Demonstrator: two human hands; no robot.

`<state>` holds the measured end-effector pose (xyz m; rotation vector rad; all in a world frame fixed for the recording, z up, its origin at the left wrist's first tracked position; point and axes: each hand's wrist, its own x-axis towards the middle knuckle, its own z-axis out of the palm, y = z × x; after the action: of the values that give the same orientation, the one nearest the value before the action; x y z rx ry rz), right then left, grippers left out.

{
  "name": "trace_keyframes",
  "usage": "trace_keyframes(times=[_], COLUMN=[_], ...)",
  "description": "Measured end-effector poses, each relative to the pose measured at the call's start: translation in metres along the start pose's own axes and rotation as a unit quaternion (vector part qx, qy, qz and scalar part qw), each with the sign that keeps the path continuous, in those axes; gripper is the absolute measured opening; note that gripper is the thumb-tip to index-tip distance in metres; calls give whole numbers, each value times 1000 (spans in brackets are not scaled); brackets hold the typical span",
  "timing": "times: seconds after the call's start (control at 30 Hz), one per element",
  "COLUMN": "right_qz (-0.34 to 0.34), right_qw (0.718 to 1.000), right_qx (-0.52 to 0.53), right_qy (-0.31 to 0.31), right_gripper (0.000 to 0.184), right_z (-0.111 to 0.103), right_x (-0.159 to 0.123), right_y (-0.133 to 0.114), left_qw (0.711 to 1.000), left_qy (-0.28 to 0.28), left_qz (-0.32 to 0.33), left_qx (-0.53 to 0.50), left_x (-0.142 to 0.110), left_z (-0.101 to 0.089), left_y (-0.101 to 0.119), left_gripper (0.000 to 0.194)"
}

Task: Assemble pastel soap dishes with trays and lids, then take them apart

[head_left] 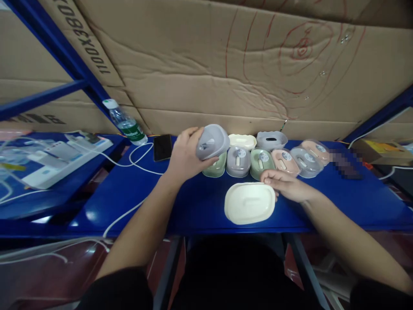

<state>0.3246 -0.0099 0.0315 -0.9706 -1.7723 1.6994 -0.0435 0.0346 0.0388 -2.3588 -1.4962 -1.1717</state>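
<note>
My left hand [187, 153] is wrapped round a grey soap box [213, 141], held tilted above the left end of a row of boxes. With thumb and fingers closed on its far right rim, my right hand [287, 184] grips a cream soap dish [250, 203] near the table's front edge. Behind it stand lidded boxes with clear covers: a green one [215, 167], a grey one [238, 162], another green one [260, 163] and a pink one [284, 161]. A cream wavy-rimmed tray [242, 141] and a grey wavy-rimmed tray [271, 140] lie at the back.
A dark phone [162, 147] and a water bottle [127, 124] stand to the left, near white cables and a power strip [64, 161]. Cardboard [193, 64] walls the back of the blue table [200, 211]. An open carton [383, 151] sits far right.
</note>
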Motion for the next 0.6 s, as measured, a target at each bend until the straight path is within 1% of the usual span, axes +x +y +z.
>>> trace_keyframes(times=[0.1,0.17,0.2,0.23,0.3,0.37,0.4,0.47,0.6], right_qz=[74,109,115,106,43,-32,-54,-68,-98], right_qw=[997,993,992,992,980,945,925,900,870], right_qx=[36,25,3,-33,-146,-274,-327,-393,-462], right_qy=[8,28,44,66,125,176,185,176,140], right_gripper=[54,54,51,49,41,35,33,36,47], right_z=[12,14,13,12,11,13,15,20,28], right_x=[9,17,19,20,17,11,7,-1,-8], right_y=[26,37,40,42,42,39,37,33,29], left_qw=[998,996,996,996,996,996,995,995,994], left_qy=[-64,-87,-92,-93,-92,-93,-94,-98,-111], left_qz=[-10,-6,-3,0,6,10,10,10,8], left_qx=[6,9,10,11,13,17,19,21,24], left_x=[0,-2,-2,-3,-5,-6,-6,-7,-7], left_z=[13,16,17,18,20,22,24,26,30], left_y=[2,5,6,6,7,8,9,11,16], left_gripper=[96,94,94,94,93,93,92,91,90])
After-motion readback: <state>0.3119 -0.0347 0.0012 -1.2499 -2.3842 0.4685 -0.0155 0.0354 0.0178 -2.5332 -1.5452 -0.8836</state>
